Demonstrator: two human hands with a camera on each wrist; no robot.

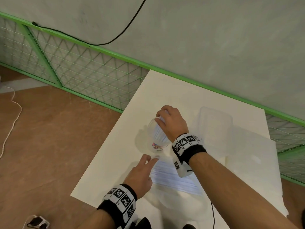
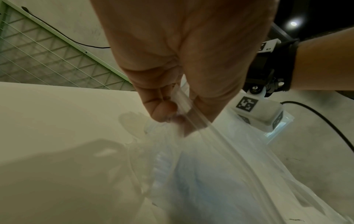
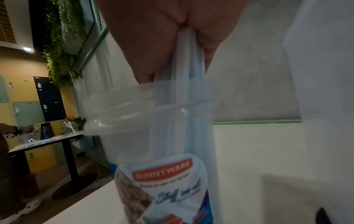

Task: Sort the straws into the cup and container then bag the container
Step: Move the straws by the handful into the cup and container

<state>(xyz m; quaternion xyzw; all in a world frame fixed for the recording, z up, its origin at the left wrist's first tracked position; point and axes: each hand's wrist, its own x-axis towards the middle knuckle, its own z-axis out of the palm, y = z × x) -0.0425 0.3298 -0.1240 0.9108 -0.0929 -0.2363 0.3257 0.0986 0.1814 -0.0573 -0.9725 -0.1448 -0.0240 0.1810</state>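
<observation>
Your right hand point(image 1: 171, 123), center of the head view, has its fingers curled round a bunch of straws point(image 1: 159, 132), lower ends already inside the clear cup point(image 1: 155, 138), which stands on the table point(image 1: 115, 162) w/ its printed label toward you. The right wrist view confirms it: straws point(image 3: 184, 63) pinched btwn fingers, running down past the rim into the cup point(image 3: 134, 128).

Your left hand point(image 1: 140, 172), lower center, pinches one clear straw point(image 2: 191, 116) at the edge of the straw packet point(image 1: 175, 177) lying just below the cup. The packet looks like it has plenty of straws left, tho the thin plastic makes that hard to confirm.

The clear container point(image 1: 214, 123) sits right of center, well apart from the cup; looks empty, no straws visible in it. A white bag point(image 1: 247, 162) lies flat at lower right, nothing in it.

Progress, as I judge it: early-mid. Cup share partly loaded. Left: release bunch, fill container, bag it.
</observation>
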